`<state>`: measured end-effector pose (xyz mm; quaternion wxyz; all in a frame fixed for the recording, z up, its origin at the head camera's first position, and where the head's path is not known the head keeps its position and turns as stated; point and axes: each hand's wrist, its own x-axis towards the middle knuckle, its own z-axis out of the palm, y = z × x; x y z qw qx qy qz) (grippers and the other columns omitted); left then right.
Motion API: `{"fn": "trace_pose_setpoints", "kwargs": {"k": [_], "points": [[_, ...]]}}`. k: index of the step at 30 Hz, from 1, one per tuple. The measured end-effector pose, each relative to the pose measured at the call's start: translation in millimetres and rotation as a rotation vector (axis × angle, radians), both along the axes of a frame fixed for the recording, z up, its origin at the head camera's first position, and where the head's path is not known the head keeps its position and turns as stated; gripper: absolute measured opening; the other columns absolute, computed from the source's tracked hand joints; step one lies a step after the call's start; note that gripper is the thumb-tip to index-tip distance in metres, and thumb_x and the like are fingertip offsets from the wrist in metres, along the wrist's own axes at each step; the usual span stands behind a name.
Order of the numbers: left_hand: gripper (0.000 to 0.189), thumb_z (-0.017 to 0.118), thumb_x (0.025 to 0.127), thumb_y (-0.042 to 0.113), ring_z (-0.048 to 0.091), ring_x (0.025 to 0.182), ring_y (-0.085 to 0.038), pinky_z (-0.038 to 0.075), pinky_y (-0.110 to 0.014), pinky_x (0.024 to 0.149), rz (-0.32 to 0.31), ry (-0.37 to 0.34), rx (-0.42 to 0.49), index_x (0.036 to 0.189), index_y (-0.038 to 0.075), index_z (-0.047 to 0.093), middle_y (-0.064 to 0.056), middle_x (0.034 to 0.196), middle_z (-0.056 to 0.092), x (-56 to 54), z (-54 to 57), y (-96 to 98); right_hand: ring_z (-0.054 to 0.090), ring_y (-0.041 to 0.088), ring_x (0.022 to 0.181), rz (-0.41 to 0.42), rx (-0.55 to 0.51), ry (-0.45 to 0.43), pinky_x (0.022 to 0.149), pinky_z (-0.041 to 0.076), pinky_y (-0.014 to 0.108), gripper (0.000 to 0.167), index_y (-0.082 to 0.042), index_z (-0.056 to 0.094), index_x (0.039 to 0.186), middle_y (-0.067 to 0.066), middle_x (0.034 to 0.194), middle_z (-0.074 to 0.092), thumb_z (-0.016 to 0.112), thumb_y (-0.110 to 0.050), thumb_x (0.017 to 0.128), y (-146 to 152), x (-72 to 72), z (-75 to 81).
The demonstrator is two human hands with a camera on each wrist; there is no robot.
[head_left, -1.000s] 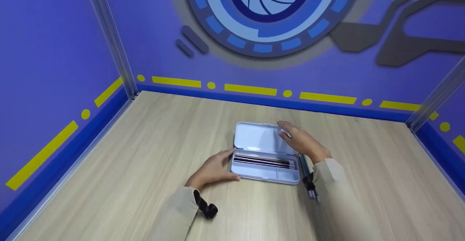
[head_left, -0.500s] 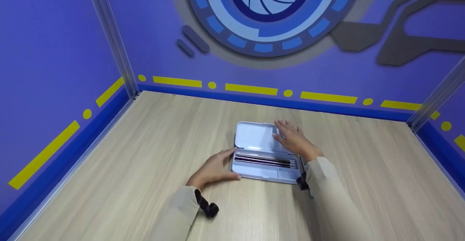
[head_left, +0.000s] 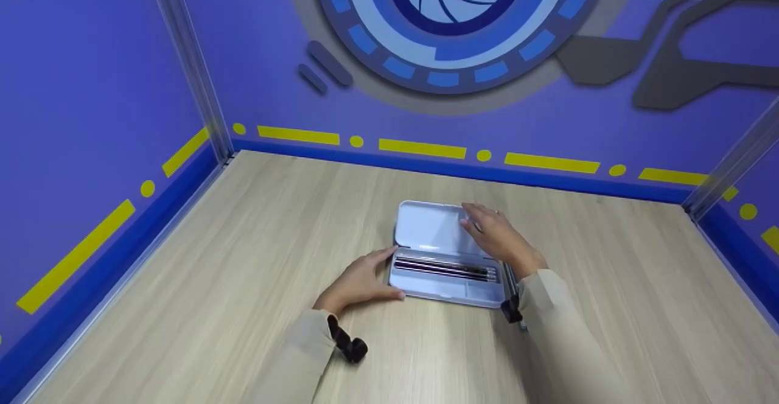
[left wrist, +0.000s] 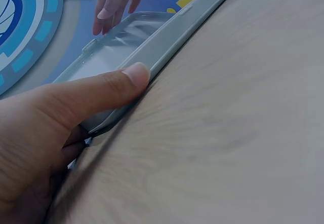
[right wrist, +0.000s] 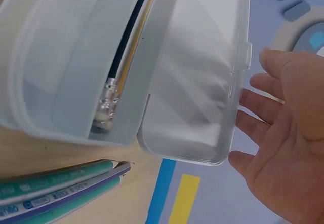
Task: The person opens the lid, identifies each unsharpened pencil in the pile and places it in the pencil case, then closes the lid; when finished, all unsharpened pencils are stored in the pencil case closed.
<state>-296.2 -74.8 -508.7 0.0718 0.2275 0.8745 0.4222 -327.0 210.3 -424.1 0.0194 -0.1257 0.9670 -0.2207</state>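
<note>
A pale plastic pencil case (head_left: 426, 286) lies on the table with its lid (head_left: 424, 227) swung back. Several pencils (head_left: 441, 268) with metal-banded eraser ends (right wrist: 106, 105) fill its rear compartment. My left hand (head_left: 359, 279) grips the case's left end, thumb at the front corner and fingers toward the hinge side; the left wrist view shows the thumb pressing on the front wall. Over the right part of the lid, my right hand (head_left: 502, 240) has its fingers extended, fingertips at the lid's outer edge in the right wrist view.
Beside the case's right end lie several green and purple pencils (right wrist: 55, 186), partly hidden by the right sleeve in the head view. Black straps (head_left: 350, 346) circle both wrists. A blue wall (head_left: 341, 112) with yellow marks borders the wooden table (head_left: 243, 240).
My right hand has shifted a little left over the lid, then slightly back, its forearm now covering more of the loose pencils. The left hand stays at the case's end.
</note>
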Motion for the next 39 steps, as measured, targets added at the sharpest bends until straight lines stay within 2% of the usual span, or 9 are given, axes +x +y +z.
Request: {"fn": "trace_pose_setpoints", "kwargs": {"k": [7, 10, 14, 17, 20, 24, 27, 32, 39], "points": [[0.100, 0.086, 0.066, 0.041, 0.034, 0.141, -0.029, 0.029, -0.044, 0.116, -0.001, 0.005, 0.004, 0.149, 0.014, 0.036, -0.010, 0.152, 0.039, 0.5, 0.3, 0.6, 0.036, 0.037, 0.139, 0.033, 0.003, 0.143, 0.116, 0.025, 0.054, 0.047, -0.005, 0.043, 0.144, 0.018, 0.148, 0.043, 0.046, -0.027, 0.102, 3, 11.0, 3.7], [0.101, 0.086, 0.066, 0.042, 0.034, 0.141, -0.030, 0.030, -0.045, 0.116, -0.001, 0.012, 0.000, 0.149, 0.014, 0.037, -0.011, 0.152, 0.039, 0.4, 0.4, 0.4, 0.040, 0.038, 0.136, 0.056, -0.003, 0.204, 0.114, 0.027, 0.055, 0.044, -0.004, 0.048, 0.141, 0.019, 0.144, 0.048, 0.048, -0.024, 0.101, 4, 16.7, 5.7], [0.102, 0.086, 0.065, 0.042, 0.034, 0.141, -0.030, 0.029, -0.044, 0.116, -0.004, 0.021, 0.003, 0.149, 0.013, 0.036, -0.011, 0.152, 0.039, -0.5, 0.2, 0.4, 0.044, 0.037, 0.133, 0.073, -0.028, 0.244, 0.116, 0.024, 0.055, 0.041, -0.004, 0.052, 0.137, 0.018, 0.140, 0.051, 0.049, -0.023, 0.101, 6, 23.4, 6.4], [0.103, 0.087, 0.065, 0.041, 0.033, 0.142, -0.029, 0.028, -0.044, 0.117, -0.006, 0.020, 0.013, 0.150, 0.013, 0.035, -0.009, 0.153, 0.037, -1.1, -0.1, 1.0, 0.050, 0.033, 0.126, 0.095, -0.040, 0.275, 0.112, 0.034, 0.052, 0.039, -0.004, 0.055, 0.134, 0.016, 0.134, 0.055, 0.050, -0.023, 0.101, 7, 27.8, 6.1], [0.103, 0.087, 0.065, 0.040, 0.033, 0.142, -0.028, 0.028, -0.044, 0.117, -0.005, 0.014, 0.021, 0.150, 0.013, 0.035, -0.008, 0.153, 0.037, -0.8, -0.6, 1.3, 0.056, 0.029, 0.116, 0.123, -0.040, 0.325, 0.102, 0.047, 0.047, 0.037, -0.004, 0.059, 0.131, 0.014, 0.126, 0.058, 0.053, -0.022, 0.099, 7, 32.1, 5.5], [0.103, 0.086, 0.066, 0.040, 0.034, 0.142, -0.029, 0.029, -0.045, 0.116, -0.004, 0.017, 0.018, 0.149, 0.010, 0.035, -0.009, 0.152, 0.038, -0.3, -1.6, 1.0, 0.059, 0.025, 0.108, 0.137, -0.033, 0.370, 0.095, 0.051, 0.043, 0.033, -0.005, 0.062, 0.125, 0.011, 0.119, 0.059, 0.057, -0.022, 0.097, 6, 39.0, 5.3], [0.102, 0.086, 0.066, 0.041, 0.036, 0.140, -0.030, 0.030, -0.046, 0.116, -0.004, 0.034, 0.015, 0.149, 0.008, 0.036, -0.011, 0.151, 0.040, -0.9, -2.4, 1.3, 0.060, 0.024, 0.109, 0.133, -0.034, 0.353, 0.094, 0.052, 0.043, 0.031, -0.008, 0.063, 0.122, 0.008, 0.119, 0.060, 0.057, -0.024, 0.097, 6, 44.5, 6.0], [0.101, 0.086, 0.067, 0.042, 0.038, 0.139, -0.032, 0.031, -0.045, 0.115, -0.004, 0.061, 0.002, 0.148, 0.006, 0.037, -0.014, 0.149, 0.042, -1.1, -2.2, 1.7, 0.062, 0.023, 0.113, 0.139, -0.068, 0.224, 0.097, 0.051, 0.043, 0.030, -0.014, 0.062, 0.124, 0.005, 0.122, 0.065, 0.055, -0.028, 0.098, 8, 53.4, 7.4], [0.101, 0.086, 0.067, 0.042, 0.040, 0.137, -0.033, 0.033, -0.045, 0.114, 0.010, 0.066, -0.006, 0.147, 0.004, 0.037, -0.016, 0.148, 0.044, 0.3, -0.4, 3.9, 0.063, 0.022, 0.115, 0.240, -0.083, 0.113, 0.097, 0.051, 0.042, 0.032, -0.016, 0.063, 0.127, 0.004, 0.125, 0.066, 0.053, -0.026, 0.099, 15, 60.0, 5.0]]}}
